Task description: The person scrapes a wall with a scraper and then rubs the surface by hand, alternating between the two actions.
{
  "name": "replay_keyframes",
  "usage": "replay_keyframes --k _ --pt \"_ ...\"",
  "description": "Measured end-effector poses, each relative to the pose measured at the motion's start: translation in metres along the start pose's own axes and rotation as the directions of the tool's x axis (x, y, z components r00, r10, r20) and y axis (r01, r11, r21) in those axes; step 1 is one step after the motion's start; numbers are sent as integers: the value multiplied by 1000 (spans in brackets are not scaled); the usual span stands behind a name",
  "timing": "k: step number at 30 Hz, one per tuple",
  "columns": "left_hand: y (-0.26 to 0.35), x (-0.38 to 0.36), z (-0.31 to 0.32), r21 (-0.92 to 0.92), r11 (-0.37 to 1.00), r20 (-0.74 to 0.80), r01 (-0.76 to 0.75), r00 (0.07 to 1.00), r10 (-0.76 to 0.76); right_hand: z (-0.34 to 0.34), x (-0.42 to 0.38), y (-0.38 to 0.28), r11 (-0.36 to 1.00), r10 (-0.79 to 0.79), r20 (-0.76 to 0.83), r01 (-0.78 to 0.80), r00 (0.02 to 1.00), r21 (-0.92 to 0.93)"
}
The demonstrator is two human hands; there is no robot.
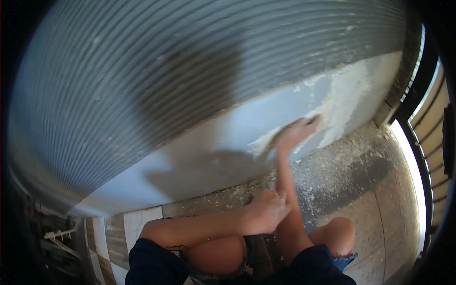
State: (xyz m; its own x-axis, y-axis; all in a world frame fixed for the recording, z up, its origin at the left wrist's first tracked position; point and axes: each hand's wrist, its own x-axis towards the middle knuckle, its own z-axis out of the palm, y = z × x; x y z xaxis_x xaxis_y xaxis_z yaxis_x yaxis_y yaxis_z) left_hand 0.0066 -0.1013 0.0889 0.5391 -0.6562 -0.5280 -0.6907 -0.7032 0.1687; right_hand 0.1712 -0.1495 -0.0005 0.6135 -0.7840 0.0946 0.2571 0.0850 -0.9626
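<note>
My right hand point(297, 134) reaches out to the smooth lower band of the wall point(204, 161), over a patch of peeling paint point(339, 102). Its fingers are curled and slightly smeared by motion; I cannot tell what is in them. Bare, pale areas with ragged edges show on both sides of this hand. My left hand point(268, 211) is closed in a loose fist with whitish dust on the fingers. It sits beside my right forearm, overlapping it in this view, above my bent knees.
Ribbed grey cladding point(109, 95) covers the upper wall. Paint flakes point(327, 175) litter the floor along the wall's foot. A dark metal gate point(422, 142) stands at right. At lower left are striped tiles point(107, 237) and a white rack-like object point(61, 235).
</note>
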Motion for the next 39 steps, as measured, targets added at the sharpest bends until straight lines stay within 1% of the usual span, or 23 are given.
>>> replay_keyframes --k 1,3,5,6,9,11,12,13,14,15,16,17,19,21,23,25,26,28,31,33,35,37,39 --pt "6 -7 -5 9 1000 -105 -12 994 13 -4 28 15 996 -54 -18 53 998 -79" --pt "7 -13 -8 -10 1000 -94 12 995 -13 -6 73 14 1000 -18 -98 15 995 -26" --pt "7 -15 -7 -18 999 -27 39 999 -40 -3 72 18 999 -33 -99 33 995 -5" --pt "5 -14 -5 -18 998 -34 54 998 -54 -2 68 21 999 -49 -118 50 992 11" --pt "-3 -6 -8 -8 999 -19 32 999 -32 15 -3 29 986 -140 -71 133 988 -100" --pt "-9 -2 -23 -124 990 21 71 997 -69 15 -32 28 978 -164 -46 156 985 -140" --pt "-11 -3 -27 -145 983 -29 114 992 -119 13 -41 25 976 -143 -17 138 990 -165" --pt "-13 -3 -23 -133 983 -33 124 991 -129 16 -46 20 977 -124 5 123 992 -175" --pt "-16 -2 -14 -182 979 -115 95 986 -117 20 -34 38 950 -244 -26 233 969 -208" --pt "-21 -4 -11 -226 972 -195 67 974 -113 20 -19 30 967 -201 -38 193 979 -166" --pt "-20 -5 -26 -166 979 -12 122 992 -126 13 -3 20 980 -156 -36 150 987 -133" --pt "-17 -12 -32 -176 975 -14 138 990 -142 6 18 16 985 -123 -57 115 991 -131" --pt "-15 -21 -38 -210 961 83 178 983 -164 -1 58 23 988 -99 -66 90 993 -123" --pt "-19 -29 -34 -212 955 63 208 978 -199 -3 76 25 998 -62 -116 60 991 -21" --pt "-21 -28 -34 -218 951 45 218 976 -213 4 52 32 993 -105 -125 98 987 -61" --pt "-25 -23 -38 -194 939 205 285 948 -245 14 23 23 986 -144 -129 131 981 -106" --pt "-25 -21 -33 -210 935 219 286 946 -240 15 6 18 987 -126 -113 114 986 -110" --pt "-29 -18 -27 -173 936 132 307 949 -287 17 5 8 989 -112 -126 98 986 -114" --pt "-33 -24 -17 -218 924 105 313 949 -297 8 50 4 985 -122 -164 99 979 -141" --pt "-37 -30 -16 -232 919 119 320 947 -299 -8 86 8 1000 22 -139 -22 990 -1" --pt "-44 -31 -13 -233 915 139 329 943 -303 -12 102 24 999 7 -156 0 988 45" --pt "-52 -25 -5 -255 908 136 333 942 -307 -11 95 34 996 -13 -169 28 985 84" --pt "-55 -16 -4 -249 909 146 334 941 -305 -6 76 41 991 -126 -168 116 978 -71"
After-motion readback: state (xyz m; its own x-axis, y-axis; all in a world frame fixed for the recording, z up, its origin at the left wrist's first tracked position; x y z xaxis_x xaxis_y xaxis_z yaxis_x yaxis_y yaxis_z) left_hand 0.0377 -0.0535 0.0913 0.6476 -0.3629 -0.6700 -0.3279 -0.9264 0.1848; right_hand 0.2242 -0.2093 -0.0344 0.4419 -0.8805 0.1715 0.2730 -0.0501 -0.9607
